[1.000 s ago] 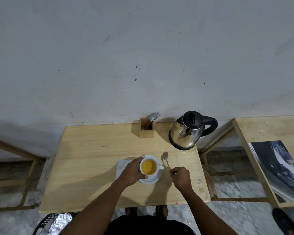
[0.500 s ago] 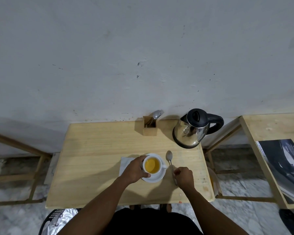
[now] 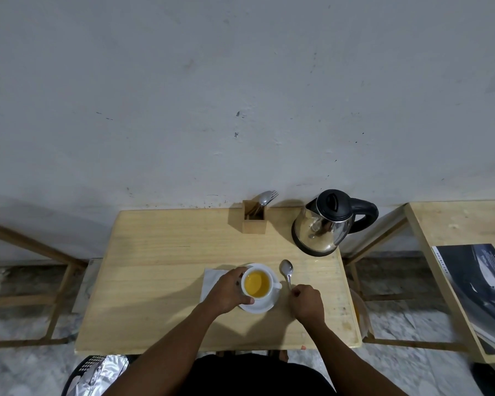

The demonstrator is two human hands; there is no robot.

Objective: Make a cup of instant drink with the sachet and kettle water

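Yellow drink made, spoon at rest beside the cup.

From the head view, my left hand (image 3: 226, 292) wraps the cup (image 3: 257, 284) on its saucer (image 3: 265, 305); my right hand (image 3: 307, 302) is curled loosely on the spoon (image 3: 287, 271) handle, whose long axis points away toward the kettle (image 3: 323, 224).

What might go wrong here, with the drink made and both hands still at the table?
The cup is fairly full of yellow drink, and the left hand grips its side; a nudge may slop liquid onto the saucer or napkin. The right hand holds the spoon by its handle end, close to the cup's handle, so a careless swing might knock it. The kettle stands near the table's far right corner.
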